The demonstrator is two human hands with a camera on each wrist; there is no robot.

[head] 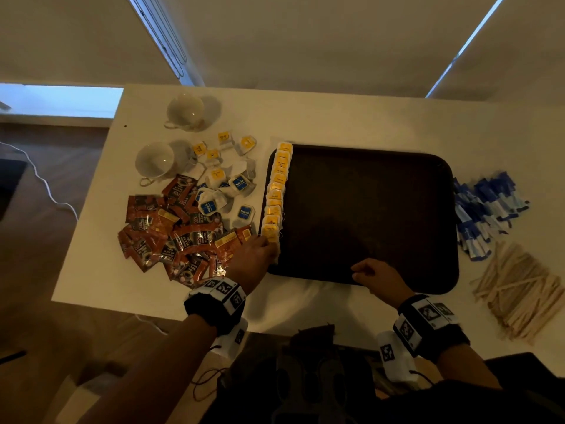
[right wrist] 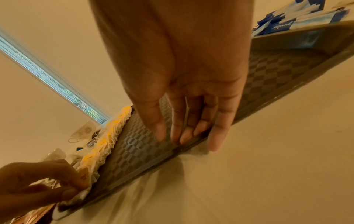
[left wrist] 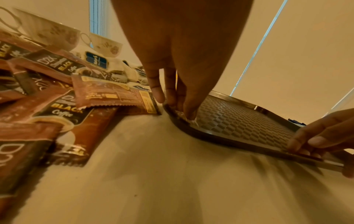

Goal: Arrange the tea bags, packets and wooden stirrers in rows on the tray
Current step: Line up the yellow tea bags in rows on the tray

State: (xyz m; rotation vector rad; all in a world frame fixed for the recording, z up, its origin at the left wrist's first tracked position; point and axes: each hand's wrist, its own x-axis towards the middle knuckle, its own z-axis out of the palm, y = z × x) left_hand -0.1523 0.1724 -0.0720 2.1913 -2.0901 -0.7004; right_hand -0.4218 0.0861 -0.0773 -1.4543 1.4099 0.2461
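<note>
**First row of tea bags nearly complete along the tray's left edge**

The left hand (head: 255,250) pinches the nearest yellow-tagged tea bag (right wrist: 85,176) between thumb and fingertips, setting it at the near end of the row of yellow tea bags (head: 276,191) that runs along the left side of the dark tray (head: 382,270). The bags overlap like shingles, each tag showing, which probably keeps the row tight and leaves the rest of the textured tray floor free for other rows.

The right hand (head: 377,275) holds nothing: its fingers are nearly straight, resting on the tray's near rim, with the little finger on the tabletop (head: 305,117) just outside it. It looks placed there to stop the tray sliding while the other hand works.

Still off the tray: loose tea bags (head: 226,179) with blue and yellow tags and a heap of brown coffee packets (head: 171,231) to the left, blue sweetener packets (head: 486,209) and wooden stirrers (head: 519,292) to the right. Two cups (head: 159,159) stand at the far left. Most of the task seems yet to be done.
</note>
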